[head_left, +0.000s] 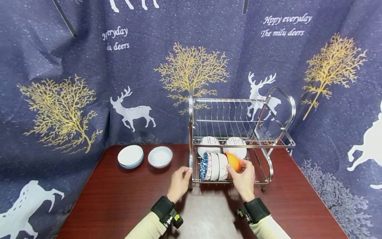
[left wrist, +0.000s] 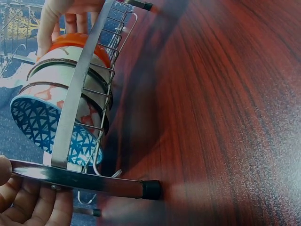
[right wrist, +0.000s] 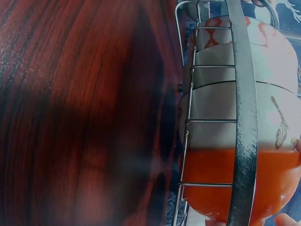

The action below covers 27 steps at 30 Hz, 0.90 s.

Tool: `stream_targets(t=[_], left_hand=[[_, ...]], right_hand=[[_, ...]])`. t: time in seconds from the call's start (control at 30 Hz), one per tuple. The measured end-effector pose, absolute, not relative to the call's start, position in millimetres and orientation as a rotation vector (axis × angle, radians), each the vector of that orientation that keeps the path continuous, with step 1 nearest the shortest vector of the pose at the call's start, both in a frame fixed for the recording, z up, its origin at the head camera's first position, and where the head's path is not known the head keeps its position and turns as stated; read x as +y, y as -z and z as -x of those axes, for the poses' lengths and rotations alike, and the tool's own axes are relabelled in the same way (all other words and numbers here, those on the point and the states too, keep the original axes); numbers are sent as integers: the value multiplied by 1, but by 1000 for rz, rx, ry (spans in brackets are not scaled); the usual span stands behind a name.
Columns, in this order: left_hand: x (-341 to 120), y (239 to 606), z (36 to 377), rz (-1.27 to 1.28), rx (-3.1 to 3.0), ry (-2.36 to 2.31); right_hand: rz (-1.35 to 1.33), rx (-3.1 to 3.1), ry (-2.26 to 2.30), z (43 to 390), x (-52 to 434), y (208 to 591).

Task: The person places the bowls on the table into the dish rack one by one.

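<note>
Reaching forward over the dark red tabletop (head_left: 119,202), both forearms in cream sleeves wore black wrist straps. The left hand (head_left: 179,182) rested at the front left post of the dish rack (head_left: 191,132), its thumb and fingers curled round the metal post just above the rubber foot; the left wrist view showed those fingers (left wrist: 28,207) beneath the chromed base bar. The right hand (head_left: 244,179) pinched the orange bowl (head_left: 233,161) between thumb and fingers, the bowl standing on edge in the rack's lower tier, at the right end of a row. Just to its left, touching one another, stood more bowls on edge: pale ones with fine line drawings (head_left: 219,166) and a blue one with a white lattice pattern (head_left: 204,166) at the left end. The right wrist view showed the orange bowl (right wrist: 221,183) pressed against its pale neighbour behind the rack's wire front. Behind that row, two white bowls (head_left: 222,146) sat further back in the lower tier. The upper tier's plate slots held nothing. Well apart on the left, near the tabletop's far edge, lay a stack of white plates (head_left: 130,156) and just beside it a speckled bowl (head_left: 160,156). A navy cloth (head_left: 59,66) with deer and golden trees hung behind.
</note>
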<state>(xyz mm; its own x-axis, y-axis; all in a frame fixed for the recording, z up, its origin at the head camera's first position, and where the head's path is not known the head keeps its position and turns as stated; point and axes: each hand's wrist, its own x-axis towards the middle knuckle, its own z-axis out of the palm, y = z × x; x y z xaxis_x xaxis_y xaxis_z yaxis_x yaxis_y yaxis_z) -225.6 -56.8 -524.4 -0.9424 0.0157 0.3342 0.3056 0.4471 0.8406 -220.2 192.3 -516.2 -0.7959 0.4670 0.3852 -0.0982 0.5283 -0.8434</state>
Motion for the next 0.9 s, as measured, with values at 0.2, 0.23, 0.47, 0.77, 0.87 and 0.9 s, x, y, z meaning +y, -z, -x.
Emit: stream_targets(t=[0.2, 0.23, 0.47, 0.77, 0.87, 0.9], left_hand=[[-57, 524, 226, 285, -2410, 1496], [-57, 524, 226, 282, -2411, 1499], [-56, 521, 225, 272, -2426, 1506], [-56, 520, 224, 271, -2432, 1510], [-56, 520, 224, 268, -2433, 1512], [-56, 520, 224, 268, -2433, 1511]], right_hand=[[293, -2211, -1245, 220, 193, 514], [295, -2215, -1243, 220, 193, 514], [295, -2243, -1236, 220, 193, 515], [235, -2266, -1202, 221, 195, 515], [233, -2277, -1192, 221, 195, 514], [236, -2281, -1193, 221, 195, 514]])
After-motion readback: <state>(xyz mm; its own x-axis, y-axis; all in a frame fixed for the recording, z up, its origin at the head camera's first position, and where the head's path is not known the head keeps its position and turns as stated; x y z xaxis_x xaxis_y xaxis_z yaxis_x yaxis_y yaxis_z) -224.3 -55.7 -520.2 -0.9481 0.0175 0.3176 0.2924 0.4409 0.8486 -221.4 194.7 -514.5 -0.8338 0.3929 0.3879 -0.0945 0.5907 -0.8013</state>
